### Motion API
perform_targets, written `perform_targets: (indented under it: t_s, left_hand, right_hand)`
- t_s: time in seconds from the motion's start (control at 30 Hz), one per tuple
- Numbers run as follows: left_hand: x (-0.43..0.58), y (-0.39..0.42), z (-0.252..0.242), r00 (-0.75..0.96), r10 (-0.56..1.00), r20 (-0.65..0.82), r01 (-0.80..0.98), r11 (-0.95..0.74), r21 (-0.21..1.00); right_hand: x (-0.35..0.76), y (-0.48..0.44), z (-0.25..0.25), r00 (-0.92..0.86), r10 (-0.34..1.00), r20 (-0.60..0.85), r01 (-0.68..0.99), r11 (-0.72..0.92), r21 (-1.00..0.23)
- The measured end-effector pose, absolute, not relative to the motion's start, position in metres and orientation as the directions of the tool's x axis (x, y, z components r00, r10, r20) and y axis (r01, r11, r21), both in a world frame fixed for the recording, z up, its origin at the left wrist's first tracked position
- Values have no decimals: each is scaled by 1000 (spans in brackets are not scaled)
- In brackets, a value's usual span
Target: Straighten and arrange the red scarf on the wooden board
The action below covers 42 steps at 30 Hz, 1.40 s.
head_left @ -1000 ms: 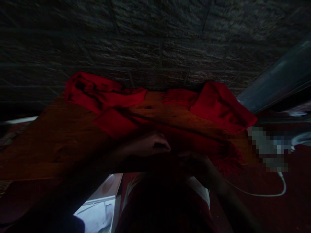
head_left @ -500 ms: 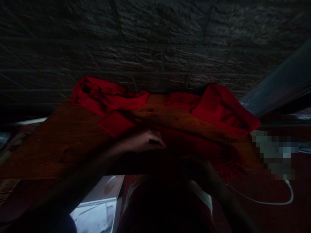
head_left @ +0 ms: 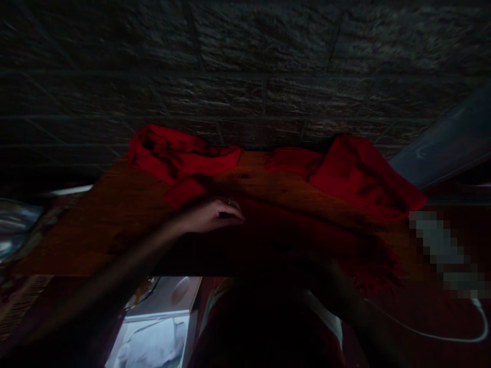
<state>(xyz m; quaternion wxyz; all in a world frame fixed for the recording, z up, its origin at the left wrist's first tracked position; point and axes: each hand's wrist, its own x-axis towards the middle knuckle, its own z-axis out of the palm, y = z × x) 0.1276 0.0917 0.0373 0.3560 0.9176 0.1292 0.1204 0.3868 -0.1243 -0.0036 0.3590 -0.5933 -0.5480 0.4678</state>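
Observation:
A long red scarf (head_left: 356,176) with fringed ends lies crumpled across a brown wooden table (head_left: 115,214) in dim light. My left hand (head_left: 213,214) rests on the table near the middle, fingers curled and pinched on a dark fold of the scarf beside a folded red corner (head_left: 184,191). My right hand (head_left: 320,268) sits in deep shadow at the table's near edge, close to the scarf's fringe (head_left: 378,263); its fingers are too dark to make out.
A dark stone-textured wall (head_left: 245,66) rises right behind the table. Below the near edge stands a white box-like object (head_left: 161,317). A white cable (head_left: 452,335) curves over the red floor at right. A pale slanted panel (head_left: 448,145) leans at far right.
My left hand has moved left and farther onto the table, staying closed on the scarf. The view has shifted a little, so everything sits more to the right.

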Motion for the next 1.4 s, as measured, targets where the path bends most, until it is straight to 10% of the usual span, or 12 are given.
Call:
perform_targets:
  t_s: [1.4]
  left_hand:
    - [130, 88, 32, 919, 346, 189, 158, -763, 627]
  right_hand:
    - [372, -125, 9, 5, 999, 51, 625, 37, -780]
